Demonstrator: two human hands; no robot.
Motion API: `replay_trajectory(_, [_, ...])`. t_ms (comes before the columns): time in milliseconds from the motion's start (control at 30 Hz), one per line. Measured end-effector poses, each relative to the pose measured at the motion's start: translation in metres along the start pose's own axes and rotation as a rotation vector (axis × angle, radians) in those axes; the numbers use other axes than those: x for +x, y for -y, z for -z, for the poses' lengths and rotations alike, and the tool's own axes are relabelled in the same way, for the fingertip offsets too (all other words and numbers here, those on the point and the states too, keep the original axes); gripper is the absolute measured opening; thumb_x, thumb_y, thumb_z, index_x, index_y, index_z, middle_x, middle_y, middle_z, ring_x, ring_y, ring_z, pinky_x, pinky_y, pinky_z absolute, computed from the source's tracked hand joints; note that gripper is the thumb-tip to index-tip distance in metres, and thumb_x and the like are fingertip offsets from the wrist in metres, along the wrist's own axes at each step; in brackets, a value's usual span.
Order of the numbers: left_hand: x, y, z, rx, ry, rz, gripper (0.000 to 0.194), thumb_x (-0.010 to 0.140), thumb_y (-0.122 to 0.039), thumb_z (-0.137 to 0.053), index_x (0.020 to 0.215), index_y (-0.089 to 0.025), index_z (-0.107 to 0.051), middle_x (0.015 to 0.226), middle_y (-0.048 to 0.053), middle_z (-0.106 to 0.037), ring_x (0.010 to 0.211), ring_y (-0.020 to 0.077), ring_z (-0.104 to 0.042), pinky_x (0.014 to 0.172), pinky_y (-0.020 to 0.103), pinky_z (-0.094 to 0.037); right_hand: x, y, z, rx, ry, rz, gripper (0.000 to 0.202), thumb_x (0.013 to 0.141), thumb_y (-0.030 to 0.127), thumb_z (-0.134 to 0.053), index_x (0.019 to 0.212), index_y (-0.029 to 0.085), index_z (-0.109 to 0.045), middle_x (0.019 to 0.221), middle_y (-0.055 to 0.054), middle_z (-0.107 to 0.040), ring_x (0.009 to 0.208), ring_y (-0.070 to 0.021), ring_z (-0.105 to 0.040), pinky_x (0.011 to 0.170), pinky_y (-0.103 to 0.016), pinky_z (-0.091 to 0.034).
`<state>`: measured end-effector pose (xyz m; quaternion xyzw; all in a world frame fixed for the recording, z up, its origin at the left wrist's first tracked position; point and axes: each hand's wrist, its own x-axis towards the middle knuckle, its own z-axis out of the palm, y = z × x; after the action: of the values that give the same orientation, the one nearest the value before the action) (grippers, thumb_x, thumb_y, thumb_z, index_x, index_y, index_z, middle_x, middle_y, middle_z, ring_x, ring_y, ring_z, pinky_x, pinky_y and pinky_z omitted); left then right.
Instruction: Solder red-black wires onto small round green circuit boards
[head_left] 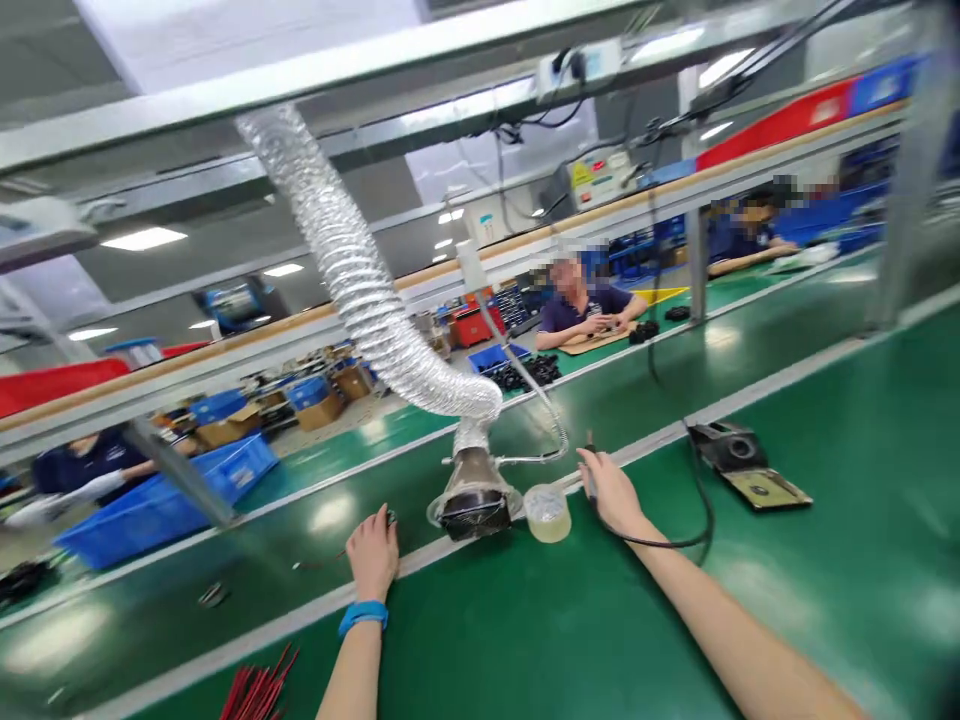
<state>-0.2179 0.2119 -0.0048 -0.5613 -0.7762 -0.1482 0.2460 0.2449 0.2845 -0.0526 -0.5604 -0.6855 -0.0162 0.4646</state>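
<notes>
Both hands hold something, set well apart over the green tabletop (502,610) — by the look of it, a get-ready step.
The right hand (611,490) grasps a slim, dark, pen-shaped tool (590,442) on a thin black cord (709,515); the left hand (373,555) pinches a small dark piece (391,518), too blurred to identify. Between the hands sits a squat roll of clear tape (550,520). The next move seems to call for bringing tool and piece together — cord slack.
</notes>
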Motion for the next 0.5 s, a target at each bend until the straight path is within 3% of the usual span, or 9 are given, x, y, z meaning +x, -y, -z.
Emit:
replay_trajectory(133, [0.012,0.001,-0.008,-0.007,0.000,0.043,0.042,0.099,-0.024,-0.049,0.133,-0.010,-0.068,0.124,0.019,-0.073,0.122,0.0366,-0.062,0.103,0.049,-0.041,0.017,0.000,-0.011,-0.090,0.023,-0.048,0.032,0.109,0.027,-0.049,0.136,0.019,-0.065,0.112,-0.012,-0.069,0.097,-0.0212,-0.069,0.084,-0.034,-0.057])
replay_trajectory(267, [0.007,0.000,-0.014,-0.004,-0.083,0.036,0.042,0.099,-0.030,-0.043,0.128,-0.015,-0.069,0.133,0.019,-0.069,0.123,0.0348,-0.062,0.101,0.047,-0.043,0.026,0.008,-0.006,-0.165,0.074,-0.090,0.033,0.105,0.039,-0.064,0.131,0.019,-0.064,0.123,-0.009,-0.068,0.101,-0.0195,-0.069,0.089,-0.039,-0.062])
replay_trajectory(400, [0.000,-0.016,-0.021,-0.107,-0.153,-0.004,0.043,0.093,-0.040,-0.045,0.117,-0.016,-0.072,0.120,0.020,-0.070,0.106,0.0384,-0.065,0.084,0.045,-0.048,0.030,0.015,0.003,-0.234,0.157,-0.095,0.035,0.104,0.040,-0.066,0.130,0.018,-0.064,0.127,-0.009,-0.067,0.106,-0.0213,-0.069,0.092,-0.042,-0.062])
replay_trajectory(500, [-0.003,-0.028,-0.024,-0.270,-0.148,-0.010,0.045,0.088,-0.048,-0.047,0.102,-0.016,-0.076,0.097,0.017,-0.071,0.087,0.0366,-0.065,0.073,0.043,-0.048,0.032,0.012,0.005,-0.269,0.199,-0.092,0.038,0.103,0.041,-0.067,0.133,0.017,-0.063,0.129,-0.010,-0.066,0.110,-0.0229,-0.068,0.094,-0.044,-0.062])
